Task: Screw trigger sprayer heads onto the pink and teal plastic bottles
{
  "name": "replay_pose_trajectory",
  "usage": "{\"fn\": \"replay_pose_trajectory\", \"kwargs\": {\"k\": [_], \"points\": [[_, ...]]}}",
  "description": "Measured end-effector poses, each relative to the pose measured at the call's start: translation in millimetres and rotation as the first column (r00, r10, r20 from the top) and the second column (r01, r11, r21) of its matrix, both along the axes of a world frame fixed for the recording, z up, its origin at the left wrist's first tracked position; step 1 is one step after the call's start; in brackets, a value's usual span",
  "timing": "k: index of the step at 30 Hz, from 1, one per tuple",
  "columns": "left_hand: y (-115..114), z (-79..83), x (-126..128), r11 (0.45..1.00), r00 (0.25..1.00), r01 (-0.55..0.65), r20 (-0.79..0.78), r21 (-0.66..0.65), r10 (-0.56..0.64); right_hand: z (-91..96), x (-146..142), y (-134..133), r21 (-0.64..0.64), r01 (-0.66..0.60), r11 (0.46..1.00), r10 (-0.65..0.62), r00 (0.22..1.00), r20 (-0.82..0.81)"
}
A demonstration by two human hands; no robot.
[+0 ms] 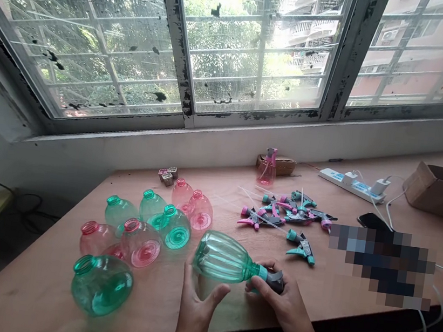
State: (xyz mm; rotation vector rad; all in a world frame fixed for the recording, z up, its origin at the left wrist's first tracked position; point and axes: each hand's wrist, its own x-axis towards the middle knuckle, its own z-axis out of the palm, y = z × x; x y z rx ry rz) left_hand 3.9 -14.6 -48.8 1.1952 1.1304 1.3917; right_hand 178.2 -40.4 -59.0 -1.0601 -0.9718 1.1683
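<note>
My left hand (198, 304) cups the underside of a green plastic bottle (223, 259) that lies on its side just above the wooden table (46, 284). My right hand (283, 299) is closed on the grey and teal spray head (270, 277) at the bottle's neck. Left of my hands lie several empty green and pink bottles (142, 226) without tops, one large green one (102, 283) nearest the front edge. A heap of loose spray triggers (286, 212) sits beyond my right hand, and one teal trigger (301, 247) lies apart from it.
A finished pink spray bottle (267, 167) stands at the back by a small basket (284, 166). A power strip (352, 184), a black phone (373, 221) and a cardboard box (439, 189) are at the right. Small cubes (167, 175) lie near the wall. A barred window runs along the back.
</note>
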Motion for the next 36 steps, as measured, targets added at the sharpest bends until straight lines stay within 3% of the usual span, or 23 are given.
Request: {"fn": "replay_pose_trajectory", "kwargs": {"k": [4, 12, 20, 23, 29, 36], "points": [[3.5, -0.4, 0.2, 1.0, 0.999, -0.026, 0.042, -0.017, 0.027, -1.8, -1.2, -0.1, 0.017, -0.045, 0.999, 0.045, 0.999, 0.018], [7.7, -5.9, -0.9, 0.999, 0.998, 0.041, 0.038, 0.001, -0.041, -4.4, 1.7, 2.3, 0.007, 0.016, 1.0, -0.017, 1.0, 0.018], [4.2, -2.8, 0.3, 1.0, 0.998, -0.016, 0.068, 0.013, 0.015, -6.4, 1.5, 3.3, 0.036, -0.055, 0.998, 0.054, 0.997, 0.051], [6.4, -2.7, 0.3, 1.0, 0.998, -0.027, 0.048, -0.002, 0.027, -5.2, 0.2, 2.3, 0.027, -0.024, 0.999, 0.023, 0.998, 0.05], [4.6, -4.8, -0.6, 0.997, 0.996, 0.077, 0.052, -0.01, -0.076, -5.1, 1.3, 1.2, 0.046, 0.077, 0.996, -0.077, 0.997, 0.0], [1.7, -2.1, -0.5, 1.0, 0.998, 0.03, 0.051, 0.01, -0.03, -3.5, 0.9, 0.7, 0.029, -0.021, 0.999, 0.02, 1.0, 0.022]]}}
